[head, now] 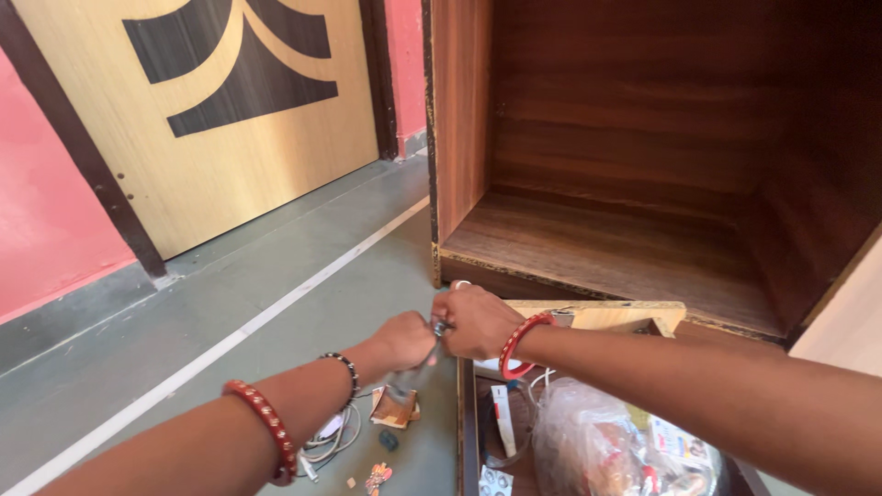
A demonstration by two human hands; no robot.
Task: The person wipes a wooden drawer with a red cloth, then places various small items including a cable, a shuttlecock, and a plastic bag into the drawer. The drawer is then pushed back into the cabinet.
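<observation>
My left hand [402,338] and my right hand [476,321] meet above the floor, both closed on a small metal tool [439,327] pinched between them; its lower end is blurred. The left wrist wears a black bead bracelet and a red bangle. A red bangle sits on the right wrist too. Below the hands stands an open wooden drawer [467,432] holding a clear plastic bag [597,441] of small items and flat packets [502,418].
An empty wooden cabinet [634,248] stands open ahead. A light wooden board [606,316] lies at its front. White cable [326,441], a torn packet [395,409] and small bits lie on the grey floor. A patterned door [211,119] and pink wall are at left.
</observation>
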